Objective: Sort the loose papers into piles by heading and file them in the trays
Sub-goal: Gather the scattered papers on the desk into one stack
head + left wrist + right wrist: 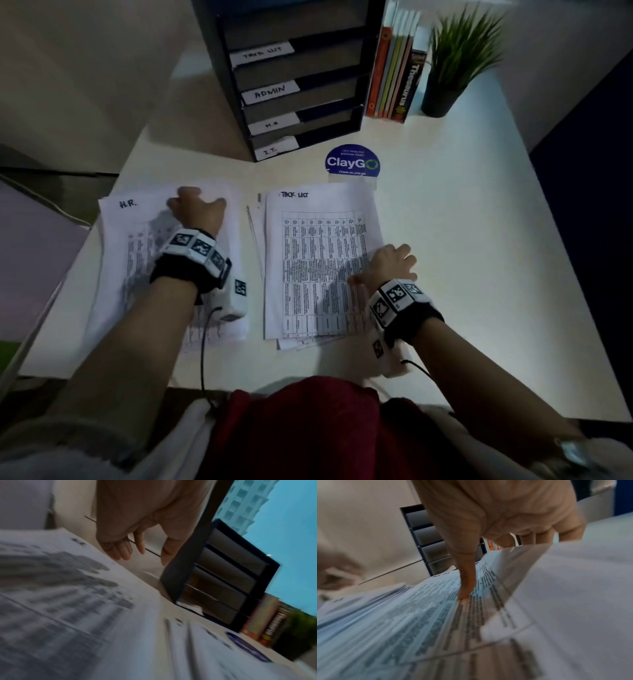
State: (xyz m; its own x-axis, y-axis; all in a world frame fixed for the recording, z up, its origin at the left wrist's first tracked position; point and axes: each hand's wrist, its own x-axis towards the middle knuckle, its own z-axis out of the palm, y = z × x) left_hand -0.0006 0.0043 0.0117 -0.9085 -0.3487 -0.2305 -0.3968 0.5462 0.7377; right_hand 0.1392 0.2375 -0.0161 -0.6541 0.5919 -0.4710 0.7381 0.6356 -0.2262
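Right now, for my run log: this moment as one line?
left hand rests on H.R. pile | right hand pinches task-list sheet edge | trays unfilled

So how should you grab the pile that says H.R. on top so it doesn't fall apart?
Probably by a long side edge. The H.R. pile lies flat on the desk, sheets slightly fanned at the near end. Slide fingers under from its free left edge, thumb on top, pinching all sheets. The left hand already rests flat on its far end, steadying it.
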